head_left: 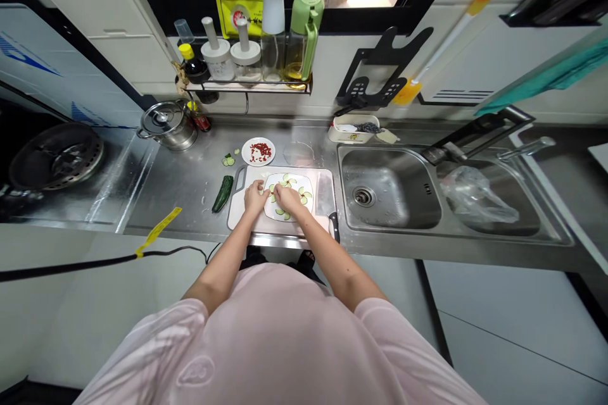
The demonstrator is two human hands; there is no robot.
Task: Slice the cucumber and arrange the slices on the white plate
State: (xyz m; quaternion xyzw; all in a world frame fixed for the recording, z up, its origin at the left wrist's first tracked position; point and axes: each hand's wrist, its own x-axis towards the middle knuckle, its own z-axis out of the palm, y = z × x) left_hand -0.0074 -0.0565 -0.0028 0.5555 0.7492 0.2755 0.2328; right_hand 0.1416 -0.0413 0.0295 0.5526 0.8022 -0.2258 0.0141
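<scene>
On a white cutting board (235, 215) lies a white plate (299, 215) with cucumber slices (304, 195) set in small clusters, red bits at their centres. My left hand (255, 197) is at the plate's left edge, fingers curled together. Over the plate's middle, my right hand (287, 199) pinches downward; whatever either hand holds is too small or hidden. A knife (334, 226) with a black handle rests along the board's right side. Behind the board stands a round plate (246, 152) of chopped red pieces. A cut cucumber (223, 194) lies left of the board, with a few loose slices (228, 161) beyond it.
A steel pot (170, 126) and a dark pan (57, 158) stand to the left. At the right is a double sink (394, 193) with a plastic bag (477, 196). A wall rack (247, 87) holds an oil bottle (304, 31) and jars. A cable (104, 262) crosses at lower left.
</scene>
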